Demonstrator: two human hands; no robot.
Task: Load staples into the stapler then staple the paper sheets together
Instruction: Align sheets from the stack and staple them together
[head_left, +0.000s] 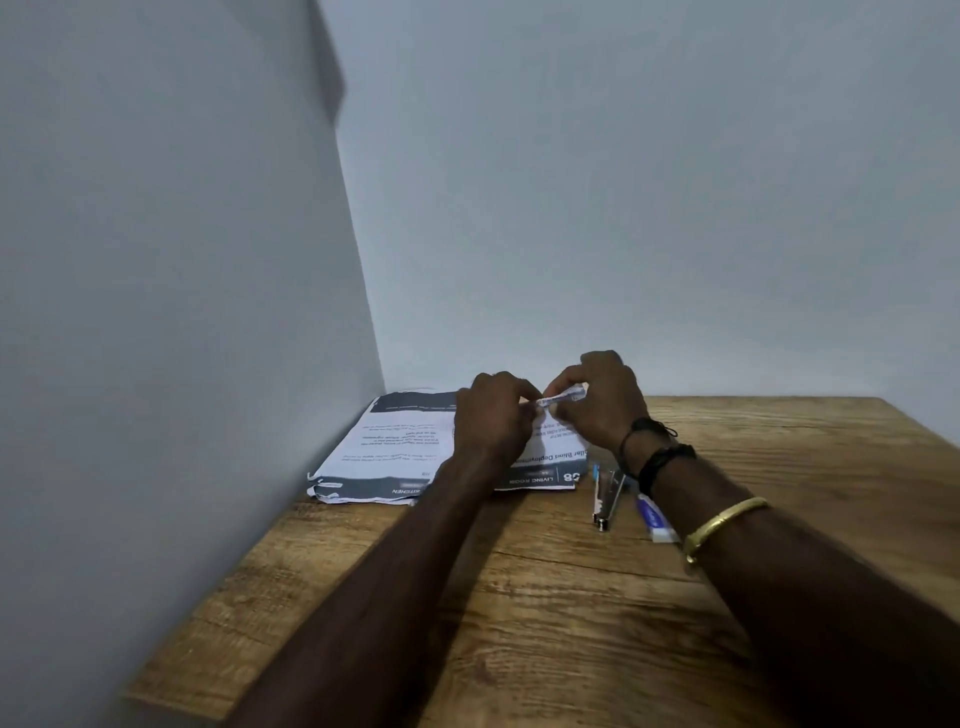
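A: Where are the hands?

B: Both sit in the lower middle of the frame, raised above the paper sheets. The left hand and the right hand meet over a small white and blue staple box, held between them.

A: How are the fingers set?

B: The right hand's fingers are curled together around the right end of the box. The left hand's fingers pinch its left end. Both are clamped on it; whether the box is open I cannot tell.

A: And the stapler?

B: The stapler lies on the wooden counter, just to the right of the sheets and below the right wrist. It looks opened, with a metal part towards the bottom of the frame and a blue and white part beside it, partly hidden by the forearm.

A: The paper?

B: A loose stack, flat on the counter at the centre left, its far edge against the grey wall. The print reads upside down and the near edges are a little curled.

A: Anything on the arms?

B: Dark cords at the right wrist and a gold bangle lower on the forearm.
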